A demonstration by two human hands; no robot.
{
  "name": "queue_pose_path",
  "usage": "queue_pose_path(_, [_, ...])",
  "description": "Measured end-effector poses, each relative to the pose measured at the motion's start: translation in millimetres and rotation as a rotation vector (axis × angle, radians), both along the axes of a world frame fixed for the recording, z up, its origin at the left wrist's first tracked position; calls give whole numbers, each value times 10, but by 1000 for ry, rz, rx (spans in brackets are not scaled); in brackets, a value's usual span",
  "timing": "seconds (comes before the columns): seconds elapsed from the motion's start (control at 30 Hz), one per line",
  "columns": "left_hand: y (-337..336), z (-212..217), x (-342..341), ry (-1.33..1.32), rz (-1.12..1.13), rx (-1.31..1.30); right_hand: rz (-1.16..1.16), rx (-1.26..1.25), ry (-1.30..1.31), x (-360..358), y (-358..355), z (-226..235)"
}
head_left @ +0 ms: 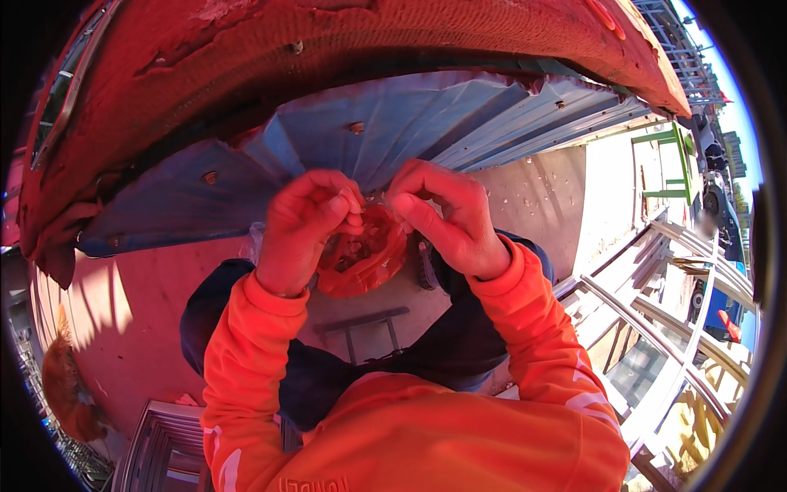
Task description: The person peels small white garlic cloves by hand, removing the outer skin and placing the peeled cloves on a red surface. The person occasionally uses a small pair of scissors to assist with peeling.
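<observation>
Both my hands are raised close together in front of my chest, in orange sleeves. My left hand [310,221] is closed, thumb pressed to the fingers in a pinch on something small I cannot make out. A short gap to its right, my right hand [447,215] pinches too, its fingertips curled toward the left hand; what it holds is too small to tell. Below and between them sits an open red plastic bag [361,266] with small pieces inside, hard to make out. The bag is on the ground between my knees.
A blue corrugated metal sheet [393,123] with bolts stands right before me, under a red covering [344,37]. Metal frames [656,312] lean at the right, a green stand [668,164] beyond. An orange-brown furry animal [70,385] is at the left, near stacked frames [164,451].
</observation>
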State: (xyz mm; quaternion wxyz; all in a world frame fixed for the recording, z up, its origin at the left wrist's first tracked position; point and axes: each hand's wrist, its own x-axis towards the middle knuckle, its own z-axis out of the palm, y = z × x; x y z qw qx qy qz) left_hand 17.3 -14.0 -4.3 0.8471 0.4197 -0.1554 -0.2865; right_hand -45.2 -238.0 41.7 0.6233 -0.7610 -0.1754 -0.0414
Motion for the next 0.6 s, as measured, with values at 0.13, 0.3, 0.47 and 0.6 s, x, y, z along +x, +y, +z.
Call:
queue_pose_path(0.13, [-3,21,-42,-70,11,85,-74,75,-2,-2,133,39])
queue_pose_path(0.3, [8,44,-43,-124,-5,126,-40,30,-78,33,147,58])
queue_pose_path(0.47, [-6,68,-55,-108,-34,129,-31,29,-36,24,134,45])
queue_pose_path(0.6, [-17,58,-101,-50,-44,120,-20,62,-4,21,135,14])
